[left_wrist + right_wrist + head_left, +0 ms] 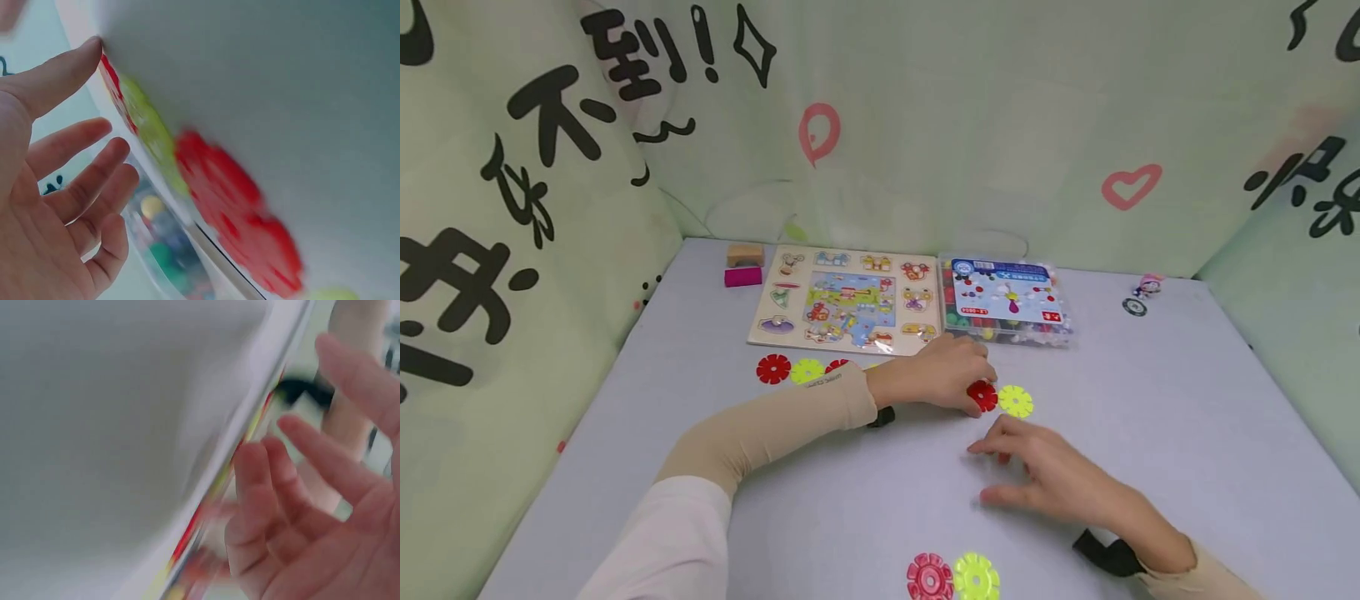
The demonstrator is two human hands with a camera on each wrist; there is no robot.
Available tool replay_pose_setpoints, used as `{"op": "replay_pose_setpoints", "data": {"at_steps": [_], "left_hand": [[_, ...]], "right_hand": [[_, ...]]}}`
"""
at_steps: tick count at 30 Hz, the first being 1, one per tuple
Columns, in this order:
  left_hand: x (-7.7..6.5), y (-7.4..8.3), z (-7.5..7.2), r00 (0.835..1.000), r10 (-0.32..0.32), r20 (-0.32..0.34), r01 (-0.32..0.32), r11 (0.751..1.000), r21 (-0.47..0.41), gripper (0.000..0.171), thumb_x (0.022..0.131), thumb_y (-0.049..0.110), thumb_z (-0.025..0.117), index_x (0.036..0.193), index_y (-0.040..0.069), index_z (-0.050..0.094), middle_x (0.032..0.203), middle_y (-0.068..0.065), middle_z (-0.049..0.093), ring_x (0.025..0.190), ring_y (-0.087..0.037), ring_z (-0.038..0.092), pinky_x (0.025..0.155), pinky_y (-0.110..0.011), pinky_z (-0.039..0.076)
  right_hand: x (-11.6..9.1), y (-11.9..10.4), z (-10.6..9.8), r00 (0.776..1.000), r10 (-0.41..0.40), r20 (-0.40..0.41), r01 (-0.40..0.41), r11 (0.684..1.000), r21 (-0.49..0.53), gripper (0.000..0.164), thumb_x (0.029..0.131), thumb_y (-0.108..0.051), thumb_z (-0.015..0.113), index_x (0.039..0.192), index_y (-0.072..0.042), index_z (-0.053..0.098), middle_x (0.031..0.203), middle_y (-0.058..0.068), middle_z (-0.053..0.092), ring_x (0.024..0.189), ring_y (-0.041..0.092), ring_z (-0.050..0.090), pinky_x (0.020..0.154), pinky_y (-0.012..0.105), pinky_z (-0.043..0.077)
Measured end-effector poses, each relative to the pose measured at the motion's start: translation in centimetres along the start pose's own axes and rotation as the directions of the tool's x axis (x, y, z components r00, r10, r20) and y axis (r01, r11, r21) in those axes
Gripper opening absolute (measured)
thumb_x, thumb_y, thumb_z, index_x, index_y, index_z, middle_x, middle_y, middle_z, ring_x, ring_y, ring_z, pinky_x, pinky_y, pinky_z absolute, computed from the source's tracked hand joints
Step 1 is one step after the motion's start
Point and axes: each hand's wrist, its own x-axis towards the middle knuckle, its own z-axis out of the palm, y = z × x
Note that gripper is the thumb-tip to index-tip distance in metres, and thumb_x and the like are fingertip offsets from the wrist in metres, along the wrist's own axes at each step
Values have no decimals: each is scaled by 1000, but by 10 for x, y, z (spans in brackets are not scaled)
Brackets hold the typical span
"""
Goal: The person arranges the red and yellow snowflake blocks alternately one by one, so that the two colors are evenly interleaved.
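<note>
My left hand [942,371] reaches over a row of flower-edged plastic discs, thumb and forefinger at opposite edges of a red disc [982,397]. In the left wrist view its fingers [87,187] are spread, the thumb tip right at that disc's edge. A yellow disc [1017,401] lies just right of it. The row's left end shows a red disc [773,369] and a yellow disc [807,371]; my left forearm covers the middle. My right hand [1048,471] hovers lower right, fingers loosely bent, holding nothing.
Behind the row lie a wooden picture puzzle board [760,333] and a clear plastic box [1007,292] of colourful pieces. Blocks [743,277] sit back left, a small figure [1148,286] back right. Another pink-red disc [930,577] and yellow disc [977,576] lie at the front.
</note>
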Motion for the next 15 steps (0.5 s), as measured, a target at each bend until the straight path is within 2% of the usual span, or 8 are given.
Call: {"op": "replay_pose_setpoints", "data": {"at_steps": [3, 6, 10, 12, 15], "left_hand": [[6, 8, 0, 999, 20, 25, -20, 1000, 2, 50, 78, 53, 70, 122, 30, 62, 103, 9, 55, 94, -8, 46, 79, -28, 38], [13, 14, 1, 998, 35, 49, -35, 999, 1, 52, 79, 53, 68, 125, 31, 60, 104, 9, 54, 94, -9, 45, 80, -28, 38], [22, 21, 2, 998, 33, 59, -33, 999, 9, 53, 81, 54, 67, 129, 33, 57, 107, 10, 55, 95, -8, 46, 79, -27, 39], [24, 23, 1, 998, 34, 60, -36, 999, 29, 54, 82, 55, 65, 130, 35, 55, 110, 10, 56, 95, -8, 47, 78, -27, 40], [27, 24, 1, 997, 39, 65, -42, 998, 52, 53, 83, 56, 63, 131, 37, 54, 114, 9, 55, 96, -9, 47, 78, -26, 40]], "right_hand": [[-7, -29, 15, 985, -121, 125, 117, 993, 33, 47, 77, -55, 70, 117, -33, 65, 102, -17, 55, 88, 0, 51, 74, 19, 48], [-10, -52, 29, 951, -217, 220, 222, 975, 4, 50, 81, -63, 59, 121, -34, 62, 104, -16, 54, 93, -2, 48, 76, 19, 48], [-11, -67, 43, 904, -364, 226, 388, 919, -73, 46, 87, -61, 52, 119, -30, 65, 100, -12, 55, 89, -2, 45, 72, 11, 44], [-10, -70, 45, 894, -385, 230, 408, 911, -61, 43, 88, -59, 52, 116, -30, 66, 100, -12, 56, 89, -3, 46, 71, 9, 43], [-10, -70, 46, 900, -367, 234, 382, 924, -22, 37, 87, -55, 56, 110, -27, 68, 99, -12, 55, 89, -4, 46, 71, 8, 43]]}}
